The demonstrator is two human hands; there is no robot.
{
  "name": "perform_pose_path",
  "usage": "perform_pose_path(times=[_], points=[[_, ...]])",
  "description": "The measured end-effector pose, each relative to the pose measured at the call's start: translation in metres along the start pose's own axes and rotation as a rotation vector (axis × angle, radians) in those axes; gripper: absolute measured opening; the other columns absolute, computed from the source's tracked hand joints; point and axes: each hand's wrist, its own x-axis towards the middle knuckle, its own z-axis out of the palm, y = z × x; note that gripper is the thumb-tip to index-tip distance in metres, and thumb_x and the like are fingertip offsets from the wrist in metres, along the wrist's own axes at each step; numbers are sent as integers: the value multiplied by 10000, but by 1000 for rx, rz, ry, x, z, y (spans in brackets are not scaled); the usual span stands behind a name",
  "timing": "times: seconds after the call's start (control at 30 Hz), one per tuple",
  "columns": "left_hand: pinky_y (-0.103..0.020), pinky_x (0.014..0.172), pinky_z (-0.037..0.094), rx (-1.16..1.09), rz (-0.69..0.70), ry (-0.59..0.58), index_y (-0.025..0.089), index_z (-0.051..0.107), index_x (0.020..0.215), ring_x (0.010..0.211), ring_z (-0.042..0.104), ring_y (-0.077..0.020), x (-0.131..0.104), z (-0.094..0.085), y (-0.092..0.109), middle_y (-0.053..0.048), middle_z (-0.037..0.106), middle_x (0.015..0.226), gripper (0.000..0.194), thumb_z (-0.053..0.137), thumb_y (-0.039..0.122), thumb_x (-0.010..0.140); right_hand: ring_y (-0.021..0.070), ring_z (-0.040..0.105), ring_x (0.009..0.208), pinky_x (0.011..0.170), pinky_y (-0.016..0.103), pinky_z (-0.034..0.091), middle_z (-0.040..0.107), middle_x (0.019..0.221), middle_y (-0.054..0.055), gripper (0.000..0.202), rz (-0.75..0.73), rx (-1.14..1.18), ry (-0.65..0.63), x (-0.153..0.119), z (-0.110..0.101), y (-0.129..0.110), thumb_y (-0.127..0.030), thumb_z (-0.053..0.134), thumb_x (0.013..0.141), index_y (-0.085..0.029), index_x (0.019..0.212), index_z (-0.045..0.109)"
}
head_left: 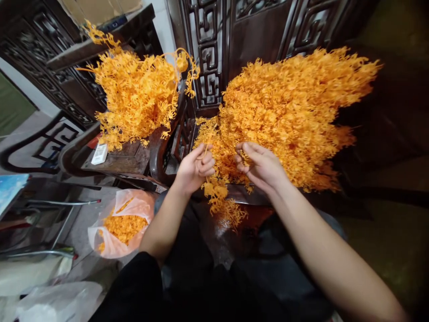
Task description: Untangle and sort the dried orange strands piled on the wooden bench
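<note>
A strand of orange plastic pieces (216, 191) hangs below my left hand (197, 168), whose fingers are closed on its thin stem. To the right, my right hand (259, 164) is closed, with small orange pieces between its thumb and fingers. Just beyond both hands a large heap of orange branching pieces (284, 112) covers the seat of a dark carved wooden bench. A smaller orange pile (137, 96) lies on the wooden furniture to the left.
A pinkish plastic bag (97, 237) holding loose orange bits stands on the floor at the left. A small white box (99, 154) sits beside the smaller pile. The curved wooden armrest (157, 154) rises left of my hands. Metal-legged furniture is at the far left.
</note>
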Motion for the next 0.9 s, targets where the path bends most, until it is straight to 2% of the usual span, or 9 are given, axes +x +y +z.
perform_pose_path(times=[0.1,0.2,0.3,0.4,0.47,0.57,0.7,0.8,0.9], points=[[-171,380,174,-55,30,39,143,673,846,387,248,-28,-4,-6,13,69,350,556,309,529,320,1055,109,602,729,464,189,417,691,1020,42,336,-44,-43,54,5,-6,-1,-305,909,702,-237,985,740],[-163,360,144,-74,34,69,142,664,798,374,218,-24,-9,-8,18,72,322,542,338,521,307,1056,66,423,569,392,172,238,639,890,-15,355,-108,-7,73,8,-11,-5,-265,864,742,-280,1061,709],[-161,353,144,-86,24,62,139,665,786,367,219,-25,-16,-9,18,69,323,531,363,496,299,1065,77,334,520,394,198,219,533,769,-37,346,-118,-47,54,7,-11,-7,-446,811,824,-304,1114,686],[-167,354,151,-103,24,30,135,678,800,363,240,-28,-26,-11,18,62,344,527,368,484,295,1069,123,429,563,450,246,350,569,778,10,493,-62,-161,29,9,-4,-3,-691,635,883,-278,1146,688],[-173,356,157,-104,24,22,138,683,803,359,249,-29,-34,-14,19,61,352,523,354,511,307,1061,171,539,669,552,307,468,669,914,77,504,-36,-253,20,18,3,3,-661,502,940,-247,1154,693],[-176,355,159,-110,25,28,139,683,796,356,249,-28,-44,-16,21,61,358,519,345,537,318,1051,262,649,1030,828,461,570,678,1313,125,472,-99,-441,-18,46,10,13,-396,412,934,-197,1280,664],[-181,354,152,-125,25,32,139,680,786,355,245,-27,-56,-16,23,61,351,517,352,537,321,1051,292,355,1539,1211,564,379,400,1668,42,773,-371,-787,-71,91,0,20,-213,403,833,-186,1606,386],[-188,358,156,-129,33,20,135,683,790,356,247,-27,-62,-16,22,59,354,522,355,532,319,1054,289,184,1623,1287,569,259,251,1738,26,889,-572,-960,-16,106,-14,21,-180,433,842,-234,1689,167],[-188,361,154,-137,48,4,129,686,793,356,254,-29,-64,-17,21,55,355,526,375,502,310,1064,320,102,1637,1291,605,210,118,1769,61,840,-703,-1259,-18,92,-13,32,-216,446,921,-236,1698,127]])
